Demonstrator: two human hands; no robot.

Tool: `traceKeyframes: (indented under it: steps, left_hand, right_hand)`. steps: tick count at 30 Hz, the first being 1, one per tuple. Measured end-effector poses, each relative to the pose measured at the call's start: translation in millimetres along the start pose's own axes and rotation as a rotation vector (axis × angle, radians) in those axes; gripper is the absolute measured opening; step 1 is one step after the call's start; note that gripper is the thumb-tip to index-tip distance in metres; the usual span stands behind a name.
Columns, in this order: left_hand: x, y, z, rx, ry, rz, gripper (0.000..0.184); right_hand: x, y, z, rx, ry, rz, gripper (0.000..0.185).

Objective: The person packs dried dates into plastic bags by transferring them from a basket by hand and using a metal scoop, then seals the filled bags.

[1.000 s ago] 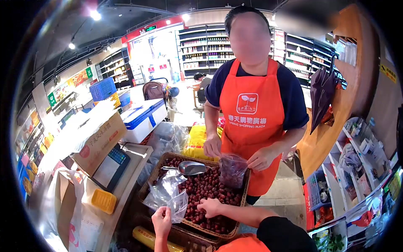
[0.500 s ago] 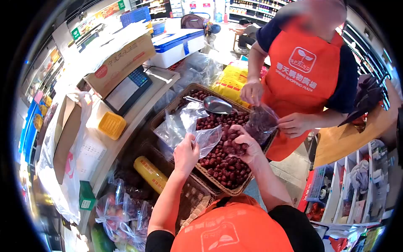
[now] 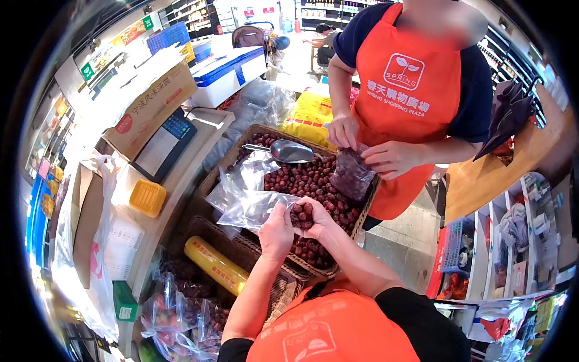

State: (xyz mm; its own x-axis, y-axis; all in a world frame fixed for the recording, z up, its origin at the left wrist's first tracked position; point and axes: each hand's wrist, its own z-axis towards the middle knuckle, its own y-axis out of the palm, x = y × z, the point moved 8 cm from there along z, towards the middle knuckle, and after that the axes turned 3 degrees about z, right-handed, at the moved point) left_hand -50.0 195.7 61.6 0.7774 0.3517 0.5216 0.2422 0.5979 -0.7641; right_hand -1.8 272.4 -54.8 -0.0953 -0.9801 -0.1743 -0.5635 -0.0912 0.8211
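Observation:
My left hand [image 3: 275,235] pinches the edge of a clear plastic bag [image 3: 250,207], which spreads leftward over the dates. Close against it, my right hand [image 3: 322,224] is curled around a handful of dark red dates [image 3: 301,215] at the bag's edge. Whether any dates are inside the bag is hidden. Below both hands lies a wicker basket [image 3: 365,212] filled with loose dates [image 3: 295,179]. A metal scoop [image 3: 292,151] rests on the dates at the far end, and more clear bags [image 3: 256,166] lie beside it.
Across the basket, a person in an orange apron [image 3: 398,78] holds a bag of dates [image 3: 351,175]. To the left are a yellow roll [image 3: 216,263] in another basket, a counter with a scale [image 3: 166,145], a yellow tray [image 3: 148,198] and a carton [image 3: 151,108]. Drawers stand at right.
My right hand has moved left with its dates, from over the basket to beside my left hand at the bag. The other person's hands have come together on their bag. The view has shifted.

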Motion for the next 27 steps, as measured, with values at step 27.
traceKeyframes:
  steps: [27]
  left_hand:
    - [-52.1, 33.9, 13.2, 0.026, -0.222, -0.351, 0.013]
  right_hand:
    - [-40.0, 23.0, 18.6, 0.239, -0.549, -0.759, 0.023]
